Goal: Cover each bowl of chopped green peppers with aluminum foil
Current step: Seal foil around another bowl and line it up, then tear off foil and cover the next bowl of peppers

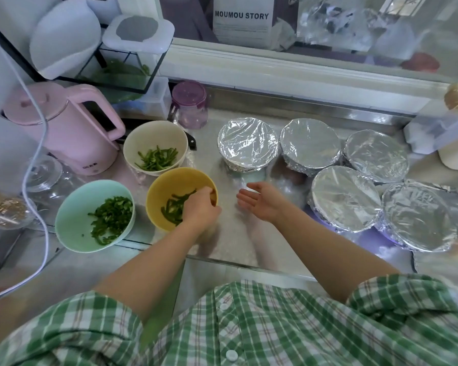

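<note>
The left hand (201,208) pinches the yellow bowl (156,196) by its rim at 3 o'clock. The right hand (259,202) is spread and empty. At its 3 o'clock stand five foiled bowls (344,199), done. Left uncovered are the yellow, cream bowl (143,138) and mint bowl (74,223).

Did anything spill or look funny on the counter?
No peppers have spilled; they are all inside their bowls. The only odd thing is the leftmost foil cover, which is more wrinkled than the other four.

home kitchen | steel counter (230,249) | pink kettle (72,133) | storage jars (189,107)
</note>
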{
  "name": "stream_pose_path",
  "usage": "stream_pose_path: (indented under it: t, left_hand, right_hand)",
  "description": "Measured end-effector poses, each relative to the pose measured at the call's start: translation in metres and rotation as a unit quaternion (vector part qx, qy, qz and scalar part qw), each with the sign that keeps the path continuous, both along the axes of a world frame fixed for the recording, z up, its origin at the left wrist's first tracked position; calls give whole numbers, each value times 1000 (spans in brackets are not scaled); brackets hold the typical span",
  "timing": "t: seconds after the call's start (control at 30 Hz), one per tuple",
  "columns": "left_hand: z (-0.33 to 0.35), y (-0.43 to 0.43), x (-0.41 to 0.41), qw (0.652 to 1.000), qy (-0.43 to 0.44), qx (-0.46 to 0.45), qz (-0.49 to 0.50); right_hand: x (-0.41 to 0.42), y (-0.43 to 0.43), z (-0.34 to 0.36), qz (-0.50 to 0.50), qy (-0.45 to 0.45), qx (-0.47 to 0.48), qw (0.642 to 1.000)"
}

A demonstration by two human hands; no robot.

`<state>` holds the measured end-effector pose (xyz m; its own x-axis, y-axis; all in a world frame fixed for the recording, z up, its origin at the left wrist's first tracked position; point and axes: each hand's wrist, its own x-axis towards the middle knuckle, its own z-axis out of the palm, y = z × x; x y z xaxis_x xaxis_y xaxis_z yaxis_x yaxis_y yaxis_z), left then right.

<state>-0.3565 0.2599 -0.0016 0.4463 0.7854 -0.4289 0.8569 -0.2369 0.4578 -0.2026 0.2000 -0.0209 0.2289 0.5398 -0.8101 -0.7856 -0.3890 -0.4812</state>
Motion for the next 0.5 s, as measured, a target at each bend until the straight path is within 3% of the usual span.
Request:
stream_pose_path:
  t: [0.37,0.5]
  left_hand:
    - [2,-38,-13,985,-41,-9,-167]
    - [0,-49,-21,974,-46,-39,-220]
  right_hand:
    - [-20,-37,-1,14,-45,0,999]
    - [-31,-54,0,38,-106,-21,993]
